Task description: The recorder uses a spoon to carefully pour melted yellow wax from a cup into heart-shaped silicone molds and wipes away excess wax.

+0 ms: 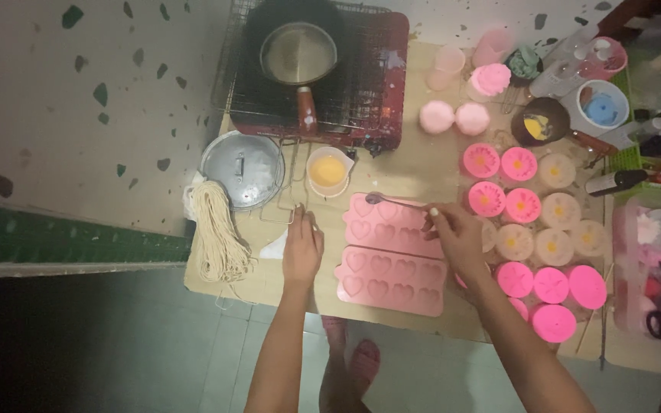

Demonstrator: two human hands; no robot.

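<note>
The right hand (457, 239) pinches a spoon (392, 201) over the pink heart moulds (392, 260), whose cavities appear unfilled, while the left hand (302, 248) rests flat and empty on the table (269, 283).

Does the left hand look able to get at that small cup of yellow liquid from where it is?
Probably yes. The left hand rests flat on the board just below the cup of yellow liquid, with only a thin wire handle beside the gap. The right hand holds its spoon off to the side.

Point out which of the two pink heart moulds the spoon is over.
The far heart mould, nearer the stove: the right hand holds the spoon over its top edge. The near heart mould lies untouched.
</note>
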